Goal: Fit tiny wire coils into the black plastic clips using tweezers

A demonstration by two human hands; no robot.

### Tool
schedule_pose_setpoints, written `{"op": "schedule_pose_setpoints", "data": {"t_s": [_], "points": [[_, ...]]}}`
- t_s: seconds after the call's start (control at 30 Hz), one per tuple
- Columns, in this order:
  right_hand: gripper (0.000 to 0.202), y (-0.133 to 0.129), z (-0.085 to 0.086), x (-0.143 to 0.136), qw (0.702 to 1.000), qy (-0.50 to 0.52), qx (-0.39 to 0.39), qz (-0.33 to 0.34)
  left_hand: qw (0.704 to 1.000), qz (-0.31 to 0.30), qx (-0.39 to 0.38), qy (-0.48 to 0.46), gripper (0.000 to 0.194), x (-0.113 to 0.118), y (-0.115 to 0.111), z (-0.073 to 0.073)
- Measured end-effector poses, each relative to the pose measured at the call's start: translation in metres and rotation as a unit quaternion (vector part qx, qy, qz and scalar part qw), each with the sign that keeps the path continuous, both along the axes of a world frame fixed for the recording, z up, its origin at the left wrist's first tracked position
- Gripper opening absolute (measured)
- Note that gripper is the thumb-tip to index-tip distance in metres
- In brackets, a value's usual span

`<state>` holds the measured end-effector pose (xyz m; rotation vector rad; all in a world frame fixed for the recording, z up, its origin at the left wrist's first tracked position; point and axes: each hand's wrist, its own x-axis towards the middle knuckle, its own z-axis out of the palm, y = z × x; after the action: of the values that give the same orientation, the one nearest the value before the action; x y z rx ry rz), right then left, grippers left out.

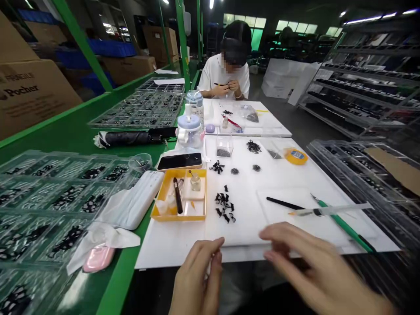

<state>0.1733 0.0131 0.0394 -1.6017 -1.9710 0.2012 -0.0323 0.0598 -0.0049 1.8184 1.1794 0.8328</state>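
Observation:
My left hand [198, 275] is at the front edge of the white work board [170, 245], thumb and forefinger a little apart, with nothing visible between the tips. To its right, my right hand [308, 262] hovers over the edge of a white pad [246, 232], fingers curved and apart, holding nothing. Small black curved parts [225, 201] lie loose beyond my left hand. Past my right hand lie a black stick-like tool [284, 202], a slim clear brush-like tool with an orange tip [334, 210], and a green-handled tool [346, 225].
A yellow tray [154, 213] holds a small glass bottle [195, 181] and a black pen-like tool. Behind it lies a phone [179, 161]. Small black piles [253, 146] and a yellow tape roll [295, 156] sit farther back. Compartment trays [62, 197] flank the board. A co-worker [226, 74] sits opposite.

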Motion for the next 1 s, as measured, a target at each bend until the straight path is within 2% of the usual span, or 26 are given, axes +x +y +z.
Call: {"op": "schedule_pose_setpoints", "data": {"t_s": [0.07, 0.17, 0.3, 0.43, 0.53, 0.63, 0.9, 1.0], "points": [[0.024, 0.022, -0.018, -0.015, 1.000, 0.007, 0.009, -0.007, 0.999, 0.016, 0.005, 0.040, 0.025, 0.010, 0.001, 0.006], [0.029, 0.050, -0.039, -0.031, 0.999, 0.020, -0.017, -0.047, 0.994, 0.043, 0.012, 0.104, 0.023, 0.019, 0.000, 0.012], [0.020, 0.064, -0.053, -0.035, 0.995, 0.032, -0.052, -0.075, 0.983, 0.066, 0.005, 0.173, 0.026, 0.030, 0.004, 0.016], [0.021, 0.061, -0.048, -0.027, 0.992, 0.027, -0.065, -0.103, 0.974, 0.068, -0.003, 0.216, 0.031, 0.038, 0.015, 0.020], [0.020, 0.059, -0.041, -0.024, 0.989, 0.009, -0.069, -0.129, 0.972, 0.044, -0.005, 0.233, 0.034, 0.041, 0.022, 0.021], [0.028, 0.062, -0.038, -0.028, 0.987, -0.005, -0.071, -0.146, 0.970, 0.018, -0.004, 0.240, 0.036, 0.042, 0.026, 0.019], [0.019, 0.068, -0.039, -0.032, 0.985, 0.007, -0.042, -0.166, 0.980, -0.001, -0.017, 0.199, 0.036, 0.038, 0.029, 0.015], [0.019, 0.066, -0.038, -0.032, 0.990, 0.006, -0.029, -0.141, 0.983, -0.003, -0.029, 0.183, 0.036, 0.035, 0.029, 0.016]]}}
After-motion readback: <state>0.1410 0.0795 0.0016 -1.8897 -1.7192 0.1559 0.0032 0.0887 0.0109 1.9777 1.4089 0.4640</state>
